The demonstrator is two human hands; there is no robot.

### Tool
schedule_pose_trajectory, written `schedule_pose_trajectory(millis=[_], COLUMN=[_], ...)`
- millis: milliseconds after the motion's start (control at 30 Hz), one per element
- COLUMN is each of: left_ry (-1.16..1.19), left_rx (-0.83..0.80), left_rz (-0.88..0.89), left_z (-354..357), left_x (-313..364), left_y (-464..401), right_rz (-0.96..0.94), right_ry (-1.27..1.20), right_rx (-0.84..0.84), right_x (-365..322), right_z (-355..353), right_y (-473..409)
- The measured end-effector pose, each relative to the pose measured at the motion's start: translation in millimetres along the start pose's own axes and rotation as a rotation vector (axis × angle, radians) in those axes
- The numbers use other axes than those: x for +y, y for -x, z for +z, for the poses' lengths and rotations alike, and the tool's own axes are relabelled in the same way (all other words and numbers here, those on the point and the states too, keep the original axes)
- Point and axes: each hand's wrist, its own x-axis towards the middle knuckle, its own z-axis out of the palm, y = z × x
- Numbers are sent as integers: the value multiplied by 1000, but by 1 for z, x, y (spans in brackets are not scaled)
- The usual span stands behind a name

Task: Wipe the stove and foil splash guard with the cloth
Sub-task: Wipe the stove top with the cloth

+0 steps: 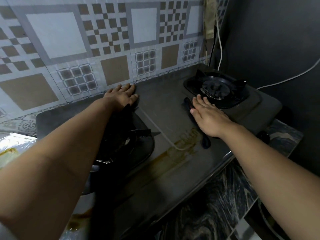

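Observation:
A dark glass-topped two-burner gas stove point(166, 104) stands on the counter, with brown grease streaks point(181, 144) across its middle. Behind it the wall carries a patterned foil splash guard point(97, 49) of grey and brown squares. My right hand point(209, 116) lies flat on a dark cloth point(205, 143), pressing it onto the stove top just left of the right burner point(216, 89). The cloth shows as a narrow dark strip along the hand's left side. My left hand point(122, 96) rests open and flat on the stove's back edge, fingertips at the foot of the splash guard. My left forearm covers much of the left burner point(131, 139).
Crinkled silver foil point(15, 146) lies on the counter at the far left. A white cable point(220, 40) hangs down the dark right wall behind the stove. A black knob point(263, 136) sits on the stove's front right. The marbled counter edge point(225, 196) runs along the front.

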Motion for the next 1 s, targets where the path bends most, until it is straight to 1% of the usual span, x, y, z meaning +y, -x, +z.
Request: schedule_pose_trajectory(millis=[133,300,567,700,800,933,1000], left_ry=[21,38,61,91,125,173,222], left_rx=[2,10,13,36,44,53,51], left_rz=[-2,5,4,-2,2,26,34], left_z=[0,-3,-1,-3,-7,-17,-24], left_x=[0,3,3,3,5,6,5], left_y=[-1,4,2,3,9,20,27], right_rz=[65,22,-126,-249,-288,-285,-294], right_ry=[5,14,6,-1,-10,-30,-27], right_rx=[5,-32,-67,-65,-29,120,150], right_x=[-9,-37,-73,-89,-95,-98,-100], right_z=[5,8,17,27,32,32,32], right_y=[21,36,55,64,67,73,73])
